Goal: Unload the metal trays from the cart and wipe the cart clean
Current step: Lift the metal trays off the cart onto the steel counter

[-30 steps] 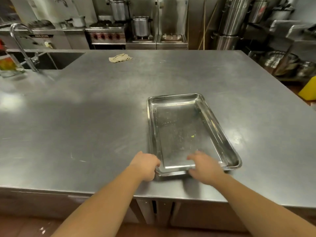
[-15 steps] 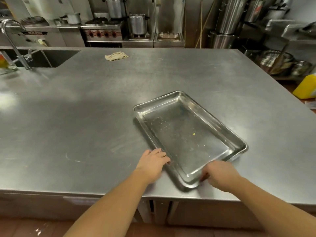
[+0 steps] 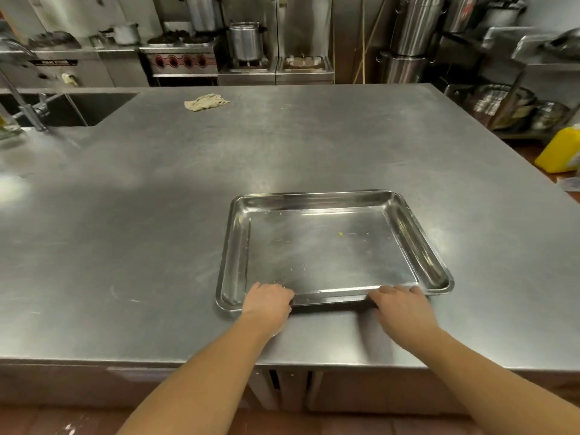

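On the near part of a wide stainless steel counter (image 3: pixel 157 215) lies one shallow rectangular metal tray (image 3: pixel 314 255), flat, its long side facing the person and set back a little from the counter's front edge. Both hands rest on that near rim. The left hand (image 3: pixel 268 301) covers the rim towards the tray's left corner; the right hand (image 3: pixel 400 304) covers it towards the right corner. The fingers of each curl over the rim, but their tips are hidden, so I cannot tell whether either hand is clamped on the tray or only pressing against it. Both hands are blurred. A small green speck (image 3: pixel 340 234) and faint crumbs lie on the tray floor.

The counter is bare around the tray on every side, with broad open surface to the left and beyond it. One crumpled beige cloth (image 3: pixel 205 102) lies well apart near the far edge. A sink basin (image 3: pixel 78 108) is cut into the far left corner, its faucet (image 3: pixel 28 111) cropped by the frame. At the right edge one yellow jug (image 3: pixel 560 150) is partly cut off. Behind the counter, a range with four red knobs (image 3: pixel 180 61) and several steel pots, one (image 3: pixel 246 40) just beside it.
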Tool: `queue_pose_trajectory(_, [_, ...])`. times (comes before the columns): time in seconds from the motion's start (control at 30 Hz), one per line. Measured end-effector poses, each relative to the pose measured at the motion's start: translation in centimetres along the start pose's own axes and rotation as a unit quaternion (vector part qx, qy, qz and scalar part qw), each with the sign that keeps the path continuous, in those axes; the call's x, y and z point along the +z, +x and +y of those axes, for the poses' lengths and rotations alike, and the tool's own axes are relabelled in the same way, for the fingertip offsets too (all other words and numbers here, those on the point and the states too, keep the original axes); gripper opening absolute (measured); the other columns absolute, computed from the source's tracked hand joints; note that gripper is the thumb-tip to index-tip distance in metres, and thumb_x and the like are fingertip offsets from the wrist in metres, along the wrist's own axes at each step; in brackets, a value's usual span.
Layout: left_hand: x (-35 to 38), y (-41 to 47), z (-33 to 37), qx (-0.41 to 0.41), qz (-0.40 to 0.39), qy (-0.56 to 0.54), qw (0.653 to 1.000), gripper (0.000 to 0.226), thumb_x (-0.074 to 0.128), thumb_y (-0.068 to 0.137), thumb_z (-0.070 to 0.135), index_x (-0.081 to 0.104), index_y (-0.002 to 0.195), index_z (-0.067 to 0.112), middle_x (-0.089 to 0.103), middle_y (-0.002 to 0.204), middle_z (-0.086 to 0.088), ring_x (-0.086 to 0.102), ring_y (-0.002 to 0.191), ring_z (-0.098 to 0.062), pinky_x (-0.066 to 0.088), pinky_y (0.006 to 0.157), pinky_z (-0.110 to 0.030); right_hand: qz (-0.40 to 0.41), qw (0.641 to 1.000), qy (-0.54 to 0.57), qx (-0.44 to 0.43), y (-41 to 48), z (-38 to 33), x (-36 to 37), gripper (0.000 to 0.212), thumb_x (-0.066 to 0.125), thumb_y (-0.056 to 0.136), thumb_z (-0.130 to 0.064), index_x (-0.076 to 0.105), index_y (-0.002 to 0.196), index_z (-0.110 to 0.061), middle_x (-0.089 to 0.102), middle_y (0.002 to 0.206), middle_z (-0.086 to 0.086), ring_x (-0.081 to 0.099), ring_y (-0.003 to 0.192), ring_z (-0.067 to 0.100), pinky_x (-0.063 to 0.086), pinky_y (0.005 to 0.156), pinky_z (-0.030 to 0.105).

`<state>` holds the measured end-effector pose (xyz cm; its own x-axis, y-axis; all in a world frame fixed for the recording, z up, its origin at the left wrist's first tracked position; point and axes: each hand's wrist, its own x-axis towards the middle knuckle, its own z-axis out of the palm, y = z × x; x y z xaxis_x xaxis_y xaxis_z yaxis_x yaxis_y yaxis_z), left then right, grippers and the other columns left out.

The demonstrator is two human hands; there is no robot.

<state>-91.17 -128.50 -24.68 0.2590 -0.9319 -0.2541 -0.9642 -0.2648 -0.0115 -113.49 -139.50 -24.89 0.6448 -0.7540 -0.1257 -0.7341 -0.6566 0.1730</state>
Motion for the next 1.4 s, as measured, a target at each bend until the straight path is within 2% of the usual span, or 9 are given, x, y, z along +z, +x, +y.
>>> queue_pose_trajectory(0.07, [0.0, -0.3, 0.3, 0.007, -0.011, 0.001, 1.000, 0.024, 0.042, 0.100, 0.025, 0.060, 0.113, 0.019, 0.063, 0.113, -0.008, 0.059, 0.105, -0.031, 0.039, 0.075, -0.032, 0.007, 1.000, 0.022, 0.012, 0.2, 1.0, 0.1, 0.031, 0.044, 0.092, -0.024, 0.054, 0.119, -0.036, 0.059, 0.120, -0.014, 0.054, 0.113, 0.015, 0.036, 0.090, 0.032])
queue_pose_trajectory(0.13, [0.1, -0.3, 0.5, 0.007, -0.014, 0.001, 1.000, 0.023, 0.041, 0.100, 0.024, 0.060, 0.111, 0.018, 0.063, 0.113, -0.009, 0.059, 0.104, -0.033, 0.037, 0.070, -0.032, 0.005, 0.999, 0.044, 0.022, 0.6, 1.1, -0.1, 0.030, 0.044, 0.093, -0.024, 0.056, 0.117, -0.036, 0.060, 0.116, -0.013, 0.056, 0.110, 0.016, 0.039, 0.087, 0.031])
queue_pose_trajectory(0.3, [0.1, -0.3, -0.7, -0.013, -0.023, -0.027, 0.999, 0.024, 0.041, 0.100, 0.021, 0.061, 0.112, 0.017, 0.064, 0.114, -0.010, 0.059, 0.105, -0.034, 0.044, 0.081, -0.035, -0.016, 1.000, -0.003, 0.017, 1.3, -0.6, -0.2, 0.023, 0.051, 0.092, -0.020, 0.063, 0.108, -0.029, 0.060, 0.108, -0.007, 0.061, 0.101, 0.018, 0.038, 0.074, 0.028])
queue_pose_trajectory(0.4, [0.2, -0.3, -0.9, -0.020, -0.028, -0.028, 0.999, 0.026, 0.039, 0.101, 0.020, 0.061, 0.115, 0.016, 0.063, 0.116, -0.010, 0.059, 0.106, -0.033, 0.043, 0.079, -0.034, -0.033, 0.999, -0.017, 0.015, 1.5, -1.3, -0.5, 0.019, 0.053, 0.090, -0.017, 0.065, 0.103, -0.024, 0.062, 0.106, -0.004, 0.062, 0.098, 0.022, 0.034, 0.069, 0.028])
queue_pose_trajectory(0.6, [0.0, -0.2, -0.8, -0.028, -0.042, -0.041, 0.998, 0.026, 0.040, 0.101, 0.018, 0.061, 0.116, 0.015, 0.064, 0.115, -0.010, 0.060, 0.105, -0.032, 0.046, 0.081, -0.036, -0.041, 0.999, -0.024, 0.023, 1.5, -1.4, -0.9, 0.019, 0.053, 0.091, -0.017, 0.065, 0.105, -0.022, 0.062, 0.109, -0.004, 0.062, 0.100, 0.022, 0.034, 0.069, 0.028])
queue_pose_trajectory(0.77, [0.0, -0.4, -0.6, -0.034, -0.041, -0.046, 0.998, 0.027, 0.039, 0.100, 0.018, 0.061, 0.115, 0.016, 0.064, 0.114, -0.009, 0.059, 0.105, -0.032, 0.046, 0.080, -0.035, -0.038, 0.998, -0.039, 0.030, 1.6, -1.5, -0.9, 0.022, 0.051, 0.089, -0.010, 0.065, 0.101, -0.021, 0.062, 0.106, -0.004, 0.061, 0.098, 0.022, 0.033, 0.068, 0.027])
queue_pose_trajectory(1.0, [-0.1, -0.4, -0.4, -0.028, -0.050, -0.038, 0.998, 0.022, 0.040, 0.100, 0.018, 0.062, 0.106, 0.016, 0.065, 0.110, -0.010, 0.060, 0.101, -0.032, 0.043, 0.076, -0.034, -0.035, 0.998, -0.039, 0.042, 1.5, -1.3, -0.7, 0.024, 0.051, 0.087, -0.006, 0.066, 0.098, -0.021, 0.062, 0.103, -0.004, 0.061, 0.096, 0.021, 0.035, 0.067, 0.026])
queue_pose_trajectory(1.23, [-0.1, -0.4, -0.2, -0.030, -0.054, -0.039, 0.997, 0.024, 0.040, 0.100, 0.017, 0.062, 0.109, 0.015, 0.065, 0.110, -0.009, 0.060, 0.102, -0.031, 0.045, 0.078, -0.035, -0.033, 0.998, -0.036, 0.043, 1.3, -1.2, -0.6, 0.022, 0.058, 0.084, -0.008, 0.065, 0.097, -0.023, 0.061, 0.102, -0.005, 0.061, 0.094, 0.019, 0.034, 0.065, 0.025])
queue_pose_trajectory(1.4, [0.1, -0.5, -0.3, -0.041, -0.046, -0.077, 0.995, 0.025, 0.044, 0.098, 0.022, 0.062, 0.114, 0.020, 0.064, 0.114, -0.006, 0.060, 0.104, -0.029, 0.044, 0.078, -0.034, -0.020, 0.999, -0.026, 0.040, 1.0, -1.4, -0.5, 0.027, 0.053, 0.086, -0.006, 0.064, 0.104, -0.023, 0.059, 0.105, -0.004, 0.058, 0.098, 0.020, 0.036, 0.068, 0.027])
